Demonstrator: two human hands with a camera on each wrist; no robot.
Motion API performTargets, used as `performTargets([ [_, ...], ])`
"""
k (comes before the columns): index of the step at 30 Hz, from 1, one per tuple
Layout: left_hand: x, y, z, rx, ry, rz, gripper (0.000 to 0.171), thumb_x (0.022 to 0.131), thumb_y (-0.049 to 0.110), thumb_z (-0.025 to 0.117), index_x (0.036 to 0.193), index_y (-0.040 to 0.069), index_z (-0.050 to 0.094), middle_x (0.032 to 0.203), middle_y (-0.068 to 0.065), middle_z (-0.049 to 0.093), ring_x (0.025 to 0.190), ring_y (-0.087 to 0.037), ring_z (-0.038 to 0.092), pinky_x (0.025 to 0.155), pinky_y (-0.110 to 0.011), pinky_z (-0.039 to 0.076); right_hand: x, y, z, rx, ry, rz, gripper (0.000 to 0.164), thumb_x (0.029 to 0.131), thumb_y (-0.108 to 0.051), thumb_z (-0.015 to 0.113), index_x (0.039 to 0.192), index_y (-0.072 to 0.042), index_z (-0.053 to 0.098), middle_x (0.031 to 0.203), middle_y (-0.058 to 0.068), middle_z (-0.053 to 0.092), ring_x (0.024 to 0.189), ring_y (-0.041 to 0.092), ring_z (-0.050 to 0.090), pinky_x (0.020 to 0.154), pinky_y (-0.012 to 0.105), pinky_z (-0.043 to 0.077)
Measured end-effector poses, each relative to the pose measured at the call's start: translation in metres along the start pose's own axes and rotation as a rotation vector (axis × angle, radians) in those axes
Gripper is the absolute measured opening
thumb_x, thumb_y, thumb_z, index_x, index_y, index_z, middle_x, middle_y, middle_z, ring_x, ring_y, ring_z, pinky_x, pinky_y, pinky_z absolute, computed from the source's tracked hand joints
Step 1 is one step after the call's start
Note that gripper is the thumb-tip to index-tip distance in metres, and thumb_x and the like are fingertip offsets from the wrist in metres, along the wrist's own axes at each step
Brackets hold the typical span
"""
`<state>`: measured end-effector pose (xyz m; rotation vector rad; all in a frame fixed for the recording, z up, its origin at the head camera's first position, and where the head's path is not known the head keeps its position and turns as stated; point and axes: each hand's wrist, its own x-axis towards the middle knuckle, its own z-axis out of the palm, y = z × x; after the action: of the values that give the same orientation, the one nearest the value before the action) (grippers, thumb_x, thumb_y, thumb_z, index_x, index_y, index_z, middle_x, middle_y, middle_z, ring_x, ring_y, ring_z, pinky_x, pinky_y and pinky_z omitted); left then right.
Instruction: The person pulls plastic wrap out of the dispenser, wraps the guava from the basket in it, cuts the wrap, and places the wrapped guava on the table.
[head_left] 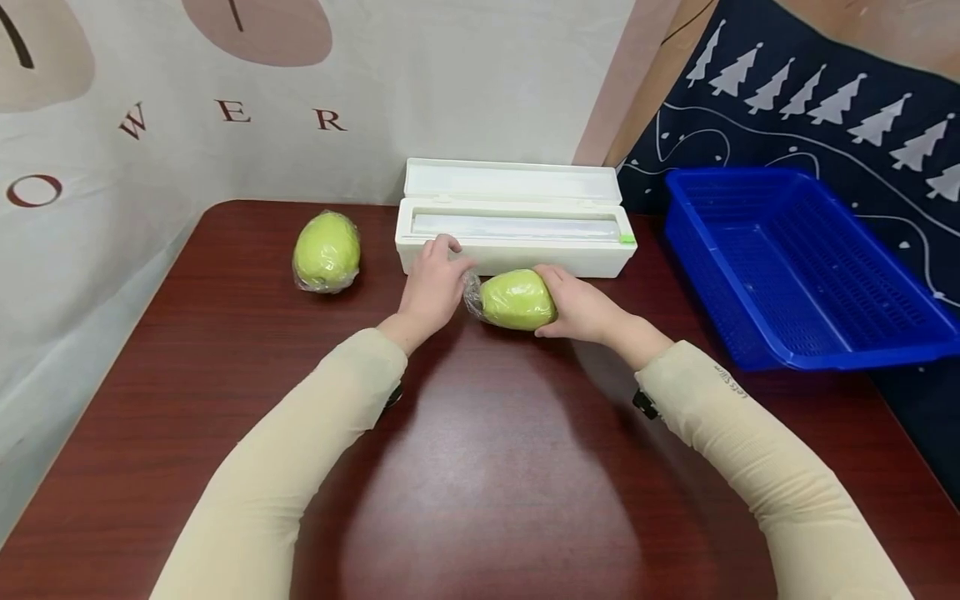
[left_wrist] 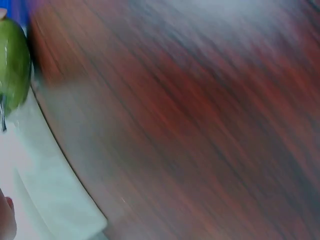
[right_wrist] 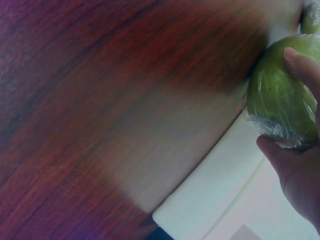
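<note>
A green oval fruit [head_left: 517, 300] wrapped in cling film lies on its side in front of a white cling film box [head_left: 525, 258]. My right hand [head_left: 581, 308] grips its right end, thumb on the near side and fingers on the far side. At the other end the film bunches into a crumpled tail [head_left: 473, 297]. My left hand [head_left: 435, 287] hovers beside that tail, its fingers loosely bent near the box front; contact with the film is unclear. In the right wrist view, the thumb and a finger span the wrapped fruit [right_wrist: 280, 95].
Another wrapped green fruit [head_left: 327, 252] stands at the back left of the dark red wooden table [head_left: 480, 467]. The box lid [head_left: 513, 182] is raised against the back cloth. A blue plastic basket [head_left: 716, 271] occupies the right side.
</note>
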<state>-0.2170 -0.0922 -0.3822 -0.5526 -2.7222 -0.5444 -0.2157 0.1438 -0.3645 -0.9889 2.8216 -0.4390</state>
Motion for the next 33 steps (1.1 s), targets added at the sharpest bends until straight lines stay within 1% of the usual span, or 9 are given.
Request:
performTargets([
  [4,0.002,0.01,0.006,-0.113,0.043,-0.027,0.032,0.09,0.004,0.057,0.121,0.008,0.062,0.117,-0.018,0.044,0.099,-0.032,0.048,0.08,-0.039,0.048,0.0,0.0,0.0,-0.012,-0.006,0.0,0.089,0.07,-0.022,0.081,0.137,0.006,0.029,0.135,0.024,0.042,0.122,0.034,0.047,0.104,0.045,0.039],
  [7,0.004,0.016,0.009,-0.151,0.046,-0.1,0.043,0.09,0.013,0.061,0.131,0.006,0.051,0.117,-0.018,0.044,0.1,-0.032,0.049,0.079,-0.039,0.048,0.002,-0.001,0.0,-0.028,-0.006,0.0,0.089,0.07,-0.022,0.081,0.137,0.006,0.029,0.135,0.024,0.042,0.122,0.034,0.048,0.104,0.044,0.04],
  [9,0.005,0.019,0.011,-0.178,0.014,-0.168,0.045,0.091,0.017,0.061,0.131,0.004,0.045,0.112,-0.018,0.049,0.096,-0.033,0.052,0.076,-0.04,0.049,0.002,-0.002,0.0,-0.035,-0.007,0.003,0.089,0.07,-0.022,0.081,0.137,0.006,0.03,0.135,0.024,0.042,0.122,0.034,0.048,0.104,0.044,0.04],
  [13,0.006,0.023,0.014,-0.286,-0.097,-0.244,0.025,0.096,0.017,0.052,0.116,0.003,0.047,0.108,-0.015,0.058,0.099,-0.028,0.058,0.083,-0.039,0.049,0.002,-0.003,0.0,-0.034,-0.011,0.009,0.089,0.07,-0.022,0.081,0.137,0.006,0.03,0.135,0.024,0.042,0.123,0.033,0.047,0.105,0.044,0.039],
  [16,0.005,0.024,0.015,-0.341,-0.145,-0.199,0.02,0.099,0.015,0.045,0.111,0.002,0.053,0.114,-0.014,0.057,0.109,-0.026,0.054,0.094,-0.037,0.046,0.002,-0.002,0.001,-0.035,-0.011,0.003,0.091,0.07,-0.021,0.081,0.138,0.007,0.028,0.136,0.024,0.041,0.123,0.034,0.047,0.105,0.044,0.039],
  [20,0.003,0.026,0.017,-0.326,-0.153,-0.096,0.028,0.1,0.017,0.04,0.117,0.003,0.058,0.12,-0.013,0.057,0.117,-0.026,0.052,0.102,-0.037,0.041,0.0,-0.002,0.002,-0.03,-0.004,0.004,0.097,0.07,-0.021,0.081,0.143,0.007,0.022,0.138,0.025,0.04,0.123,0.035,0.047,0.104,0.045,0.04],
  [26,-0.001,0.032,0.016,-0.231,-0.242,0.017,0.047,0.101,0.03,0.038,0.141,0.006,0.039,0.144,-0.012,0.043,0.133,-0.029,0.038,0.112,-0.04,0.032,0.0,-0.003,0.002,-0.006,-0.008,0.004,0.098,0.071,-0.022,0.081,0.145,0.003,0.022,0.139,0.024,0.039,0.124,0.034,0.046,0.104,0.045,0.04],
  [29,-0.001,0.034,0.016,-0.252,-0.261,0.003,0.05,0.099,0.035,0.041,0.142,0.009,0.039,0.147,-0.01,0.04,0.135,-0.027,0.036,0.112,-0.041,0.031,0.0,-0.003,0.002,0.046,-0.022,0.024,0.099,0.073,-0.026,0.08,0.146,0.003,0.02,0.142,0.024,0.036,0.126,0.034,0.044,0.104,0.046,0.039],
  [33,0.002,0.037,0.017,-0.395,-0.229,-0.083,0.043,0.096,0.034,0.049,0.134,0.012,0.051,0.141,-0.006,0.048,0.132,-0.025,0.041,0.111,-0.04,0.032,-0.001,0.0,0.001,0.231,-0.037,0.091,0.096,0.08,-0.032,0.073,0.148,0.003,0.015,0.148,0.022,0.029,0.132,0.032,0.037,0.109,0.046,0.034],
])
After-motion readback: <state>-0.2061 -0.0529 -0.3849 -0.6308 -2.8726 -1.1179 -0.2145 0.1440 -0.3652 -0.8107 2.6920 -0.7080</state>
